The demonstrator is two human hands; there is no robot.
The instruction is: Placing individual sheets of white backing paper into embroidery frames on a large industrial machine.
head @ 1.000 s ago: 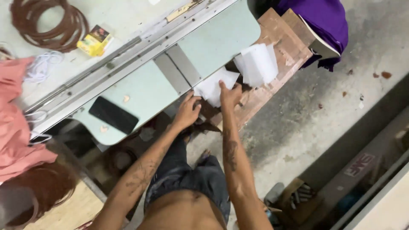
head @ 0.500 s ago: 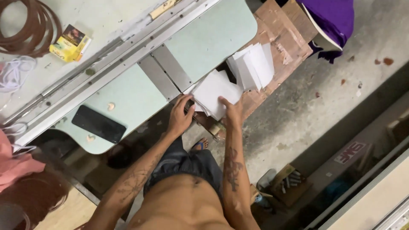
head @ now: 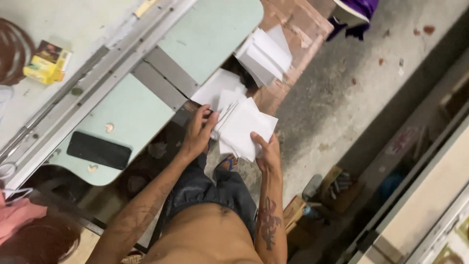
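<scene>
— Pale green counter (head: 132,110) takes up the upper left, with a grey metal rail across it; its far edge runs out of the picture. What sits on it?

— A black phone (head: 99,150) lies flat near the rounded corner, and a small yellow carton (head: 47,62) stands further back beside a coil of brown cord (head: 10,51) that is cut off at the left edge. I cannot tell what is in the carton; it looks closed.

— And past the counter?

— A brick ledge (head: 293,36) carries a loose stack of white sheets (head: 266,55), fanned and tilted. Purple cloth (head: 359,14) is cropped at the top.

— Where are the hands?

— Both are below the counter's edge, over the person's lap. The right hand (head: 266,151) has its grip closed around the lower edge of a bundle of white sheets (head: 246,128), thumb on top. The left hand (head: 199,133) pinches the bundle's left side, fingers curled on the edges.

— Anything unclear?

— A box on the floor (head: 337,188) at the right holds dark things too blurred to name. A pink cloth (head: 17,217) is cut off at the lower left.
</scene>
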